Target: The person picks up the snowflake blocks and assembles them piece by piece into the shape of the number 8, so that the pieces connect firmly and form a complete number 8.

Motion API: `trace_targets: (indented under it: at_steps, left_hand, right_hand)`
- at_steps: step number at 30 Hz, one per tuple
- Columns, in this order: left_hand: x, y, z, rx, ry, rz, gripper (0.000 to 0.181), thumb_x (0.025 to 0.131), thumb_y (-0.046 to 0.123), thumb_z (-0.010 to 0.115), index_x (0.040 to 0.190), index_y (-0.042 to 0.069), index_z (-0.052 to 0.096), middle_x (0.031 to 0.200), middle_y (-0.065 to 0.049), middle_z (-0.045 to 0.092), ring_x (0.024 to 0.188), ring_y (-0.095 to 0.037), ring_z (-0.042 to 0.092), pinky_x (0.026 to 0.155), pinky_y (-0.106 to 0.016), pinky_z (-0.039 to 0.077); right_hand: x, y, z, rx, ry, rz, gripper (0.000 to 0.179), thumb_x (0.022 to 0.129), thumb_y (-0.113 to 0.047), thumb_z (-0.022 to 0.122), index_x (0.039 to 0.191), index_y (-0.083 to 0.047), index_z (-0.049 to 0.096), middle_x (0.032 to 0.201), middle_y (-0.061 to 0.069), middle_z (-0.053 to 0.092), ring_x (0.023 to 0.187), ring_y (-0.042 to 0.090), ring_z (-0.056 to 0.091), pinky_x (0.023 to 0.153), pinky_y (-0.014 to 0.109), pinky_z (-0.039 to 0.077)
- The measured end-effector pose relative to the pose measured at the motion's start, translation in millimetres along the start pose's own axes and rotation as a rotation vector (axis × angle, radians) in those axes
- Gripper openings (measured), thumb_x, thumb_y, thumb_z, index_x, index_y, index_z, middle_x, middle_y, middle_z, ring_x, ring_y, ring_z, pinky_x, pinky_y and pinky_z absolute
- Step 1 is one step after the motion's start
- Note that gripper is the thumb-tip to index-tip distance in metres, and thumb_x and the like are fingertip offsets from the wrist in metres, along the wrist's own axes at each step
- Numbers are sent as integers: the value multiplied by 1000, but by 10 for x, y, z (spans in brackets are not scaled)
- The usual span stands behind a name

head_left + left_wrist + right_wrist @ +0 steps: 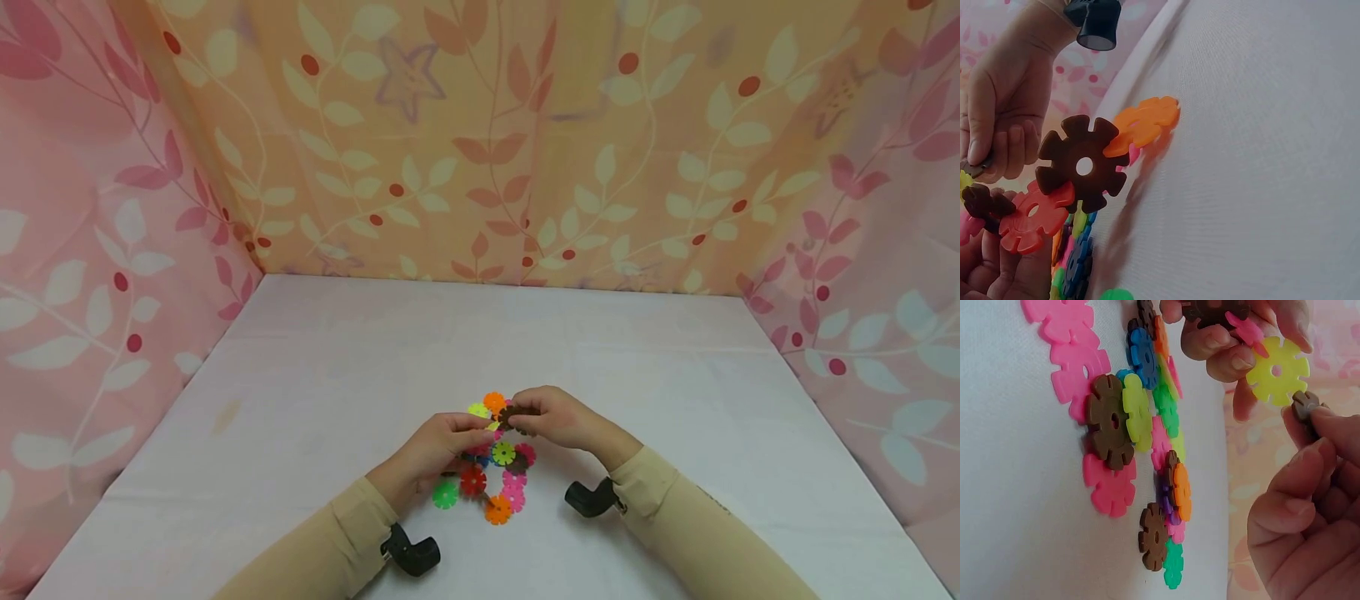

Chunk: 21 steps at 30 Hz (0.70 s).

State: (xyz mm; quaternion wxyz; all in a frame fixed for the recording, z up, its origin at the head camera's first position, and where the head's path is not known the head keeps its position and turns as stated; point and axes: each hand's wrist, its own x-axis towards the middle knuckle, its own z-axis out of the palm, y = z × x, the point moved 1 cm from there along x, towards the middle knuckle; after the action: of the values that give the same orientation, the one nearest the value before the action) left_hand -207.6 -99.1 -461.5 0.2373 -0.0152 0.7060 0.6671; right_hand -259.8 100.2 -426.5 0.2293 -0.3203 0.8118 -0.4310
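Flower-shaped plastic discs with notched rims are joined into a chain between the two hands. My left hand (433, 450) grips it; in the left wrist view a red disc (1036, 215), a large brown disc (1063, 159) and an orange disc (1147, 122) extend from it. A yellow disc (1263, 378) and a small pink disc (1247, 330) stick out past the left fingers in the right wrist view. Between thumb and fingers my right hand (558, 417) pinches another brown disc (1302, 407), its edge right at the yellow disc's rim.
Loose discs in several colours lie on the white-covered table (300, 358) below the hands, among them a blue disc (1143, 359) and a green disc (445, 495). Black wrist mounts (414, 554) project from both sleeves. Patterned cloth (480, 142) walls the back and sides.
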Motion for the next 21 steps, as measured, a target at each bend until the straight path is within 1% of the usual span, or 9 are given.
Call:
trace_targets:
  at_steps: [3,6,10,14,18,21]
  left_hand:
    - [4,-2,-2,15,5,4,36,83,33,66,109,7,67,99,-10,64,83,-21,57,62,-26,48]
    - [13,-6,-6,26,14,7,37,81,35,68,109,10,68,99,-8,65,83,-20,58,64,-26,49]
    - [21,-15,-11,22,20,6,38,80,34,69,109,11,67,98,-9,65,82,-19,58,64,-26,49]
    - [23,-19,-8,5,21,17,37,80,33,70,108,9,67,97,-11,66,81,-19,59,65,-26,50]
    - [23,-19,5,16,29,34,36,78,32,71,105,8,67,96,-10,66,81,-20,60,67,-29,51]
    - [26,-24,11,28,34,40,32,79,30,71,103,8,68,96,-10,66,81,-21,60,68,-30,50]
  right_hand:
    - [0,5,4,47,-31,-8,18,94,-17,52,89,-3,63,81,25,56,64,15,47,57,25,41]
    - [8,20,7,76,-41,-22,21,95,-15,50,89,0,62,81,26,54,64,16,47,57,25,41]
    - [9,31,1,74,-25,-22,21,94,-14,50,88,2,62,78,26,54,63,14,47,57,26,41]
    - [0,20,-2,68,-22,-19,19,94,-14,50,88,-1,62,79,25,55,64,14,47,58,26,42]
    - [-1,5,1,29,-32,-21,17,94,-16,52,90,-5,64,83,23,59,65,14,49,59,26,45]
    - [7,11,-4,4,-20,-23,17,93,-16,52,88,-3,64,79,21,58,63,14,48,57,24,43]
